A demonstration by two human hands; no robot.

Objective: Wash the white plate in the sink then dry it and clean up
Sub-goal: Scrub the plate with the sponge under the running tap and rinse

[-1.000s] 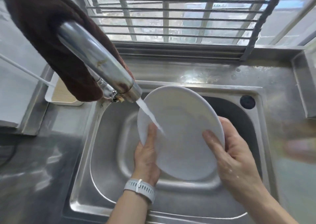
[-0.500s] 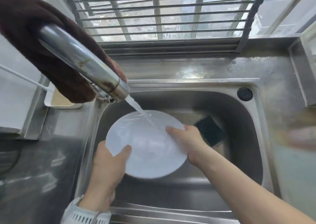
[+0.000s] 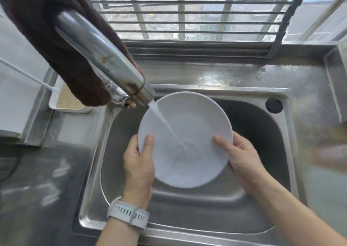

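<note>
Fingers, left: the left hand [image 3: 138, 163] grips the left rim of the white plate [image 3: 195, 129], thumb pressed flat on the upper face, the other fingers hidden behind the plate.
Fingers, right: the right hand [image 3: 242, 157] clasps the right rim of the plate, thumb laid on the face pointing inward, the rest curled under and out of sight.
White plate: held between both hands above the basin of the sink [image 3: 262, 204], tilted so its face turns up toward the camera, far edge raised near the spout.
Water: a thin stream [image 3: 163, 121] runs from the spout at a slant and strikes the plate's face just below centre, spreading there between the two thumbs.
Faucet: a steel faucet [image 3: 105, 57] reaches in from the upper left, rust-coloured marks near its tip, its mouth just over the plate's upper left rim.
Cloth: a dark brown cloth [image 3: 43, 29] is draped over the faucet and hangs down behind it on the left.
Wrist: a white perforated watch strap [image 3: 127, 214] circles the left wrist.
Sink surround: a steel table [image 3: 225, 76], wet with droplets behind the basin; a round black cap [image 3: 274, 105] sits in the sink's far right corner.
Left side: a white tray [image 3: 67, 103] with a tan ribbed insert, partly hidden by the cloth.
Background: a barred window [image 3: 187, 10].
</note>
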